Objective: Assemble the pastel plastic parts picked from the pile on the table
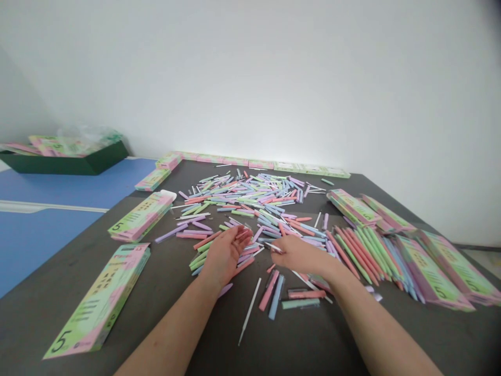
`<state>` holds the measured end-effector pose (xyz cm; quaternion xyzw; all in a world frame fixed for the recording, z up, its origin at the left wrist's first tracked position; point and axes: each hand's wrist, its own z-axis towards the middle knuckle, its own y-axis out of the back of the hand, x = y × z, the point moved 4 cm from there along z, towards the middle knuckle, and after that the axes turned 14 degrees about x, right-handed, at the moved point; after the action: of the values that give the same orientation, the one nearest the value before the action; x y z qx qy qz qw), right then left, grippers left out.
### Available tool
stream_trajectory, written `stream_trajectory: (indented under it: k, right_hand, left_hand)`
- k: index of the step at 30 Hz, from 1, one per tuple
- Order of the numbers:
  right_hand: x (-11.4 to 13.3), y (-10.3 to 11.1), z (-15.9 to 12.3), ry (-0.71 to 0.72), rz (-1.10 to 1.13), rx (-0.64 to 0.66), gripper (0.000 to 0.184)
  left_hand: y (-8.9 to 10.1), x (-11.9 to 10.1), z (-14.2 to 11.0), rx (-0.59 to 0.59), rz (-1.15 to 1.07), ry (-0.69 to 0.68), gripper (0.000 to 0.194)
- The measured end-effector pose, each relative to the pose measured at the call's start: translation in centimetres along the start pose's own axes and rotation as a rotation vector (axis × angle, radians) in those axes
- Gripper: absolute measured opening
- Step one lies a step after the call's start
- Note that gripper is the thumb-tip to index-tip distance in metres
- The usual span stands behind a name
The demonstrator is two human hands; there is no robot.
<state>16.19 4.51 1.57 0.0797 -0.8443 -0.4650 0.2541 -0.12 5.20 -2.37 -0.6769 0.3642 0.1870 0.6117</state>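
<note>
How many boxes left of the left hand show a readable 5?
2: the lower-left box and the second box just beyond it, with a white flap. Fives on farther boxes may be hidden.

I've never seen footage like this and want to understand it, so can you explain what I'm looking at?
There's no machine: these are a person's bare hands, seen by a camera worn on their head, looking forward and down. On the dark table lies a spread of pastel pens, some thin white sticks and printed boxes. A green tray sits off to the left. The right hand seems to pinch a thin piece; the left hand is half-open among the pens.
</note>
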Motion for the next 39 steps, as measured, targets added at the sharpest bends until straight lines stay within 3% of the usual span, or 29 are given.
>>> stream_trajectory:
  k: [3, 9, 21, 28, 39]
  right_hand:
    - [0.2, -0.7, 0.1, -0.038, -0.119, 0.099, 0.019]
    - [0.4, -1.7, 0.3, -0.091, -0.163, 0.153, 0.030]
    - [1.4, -2.2, 0.4, -0.115, -0.171, 0.179, 0.027]
    - [1.2, -2.0, 0.7, -0.118, -0.184, 0.147, 0.029]
    - [1.3, 0.6, -0.2, 0.018, 0.014, -0.110, 0.015]
  left_hand:
    - [-0.1, -0.2, 0.1, -0.027, -0.055, 0.012, 0.026]
    - [-0.1, -0.6, 0.1, -0.021, -0.105, 0.005, 0.044]
    - [0.9, 0.0, 0.8, -0.021, -0.046, 0.066, 0.054]
    - [0.7, 0.1, 0.8, 0.114, 0.014, 0.091, 0.059]
    - [-0.6, -0.6, 0.0, 0.119, 0.020, 0.012, 0.061]
